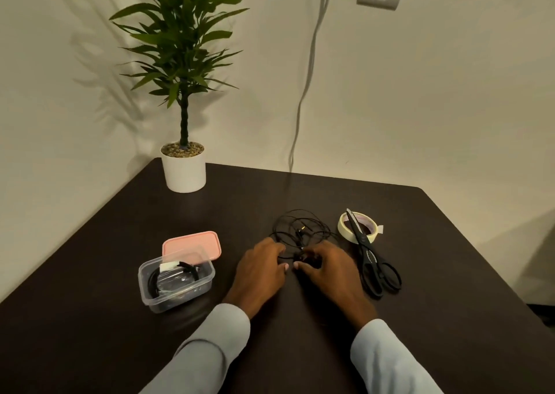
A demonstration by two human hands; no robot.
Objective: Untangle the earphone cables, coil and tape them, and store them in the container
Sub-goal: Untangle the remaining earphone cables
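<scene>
A tangle of black earphone cable (300,227) lies in the middle of the dark table (420,273). My left hand (259,269) and my right hand (326,269) rest side by side on its near edge, fingers curled on the wire. Left of them stands a clear plastic container (177,284) holding a coiled black cable bound with white tape. Its pink lid (192,245) leans behind it. On the right, a roll of cream tape (359,227) lies under the blades of black scissors (372,261).
A potted plant in a white pot (183,167) stands at the table's far left corner. A grey cord (303,93) hangs down the wall behind. The table's right edge runs diagonally past the scissors.
</scene>
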